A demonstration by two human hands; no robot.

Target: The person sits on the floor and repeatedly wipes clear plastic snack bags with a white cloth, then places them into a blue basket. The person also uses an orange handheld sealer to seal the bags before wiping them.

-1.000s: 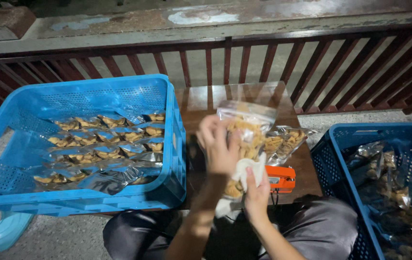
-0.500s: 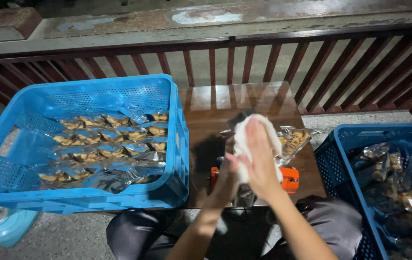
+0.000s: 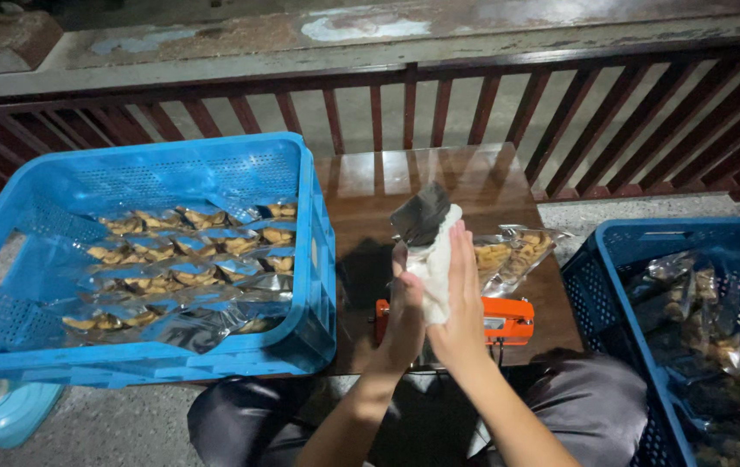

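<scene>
Left blue crate (image 3: 141, 363) sits at the left edge of the surface (image 3: 370, 186), overhanging it. Clear bags of fried snack pieces lie flat in it in rows, with bare floor at its left end.

Right blue crate (image 3: 599, 285) stands off the right edge, lower down, heaped with loose bags in no order.

The surface is a small dark wooden one, bare and glossy along its far edge, by the red railing (image 3: 560, 104).

Orange sealer (image 3: 495, 322) lies along the near edge, half hidden behind the hands. One filled bag (image 3: 508, 252) rests flat just past it, toward the right edge.

Right hand (image 3: 459, 298) and left hand (image 3: 405, 316) are pressed palm to palm above the near edge. Between them is a white cloth (image 3: 432, 268) and a dark grey flap (image 3: 422, 212) that sticks up out of the top. We cannot tell whether the flap is a bag or part of the cloth. Grip: both hands flat and closed on the cloth, fingers straight, none curled.

For doing this well, we judge:
- press evenly from heel to fingertip, so the cloth does not bunch
- support the dark flap so it does not fold over
- work over the surface rather than over the lap, in case something slips
- keep the wrists clear of the sealer below
</scene>
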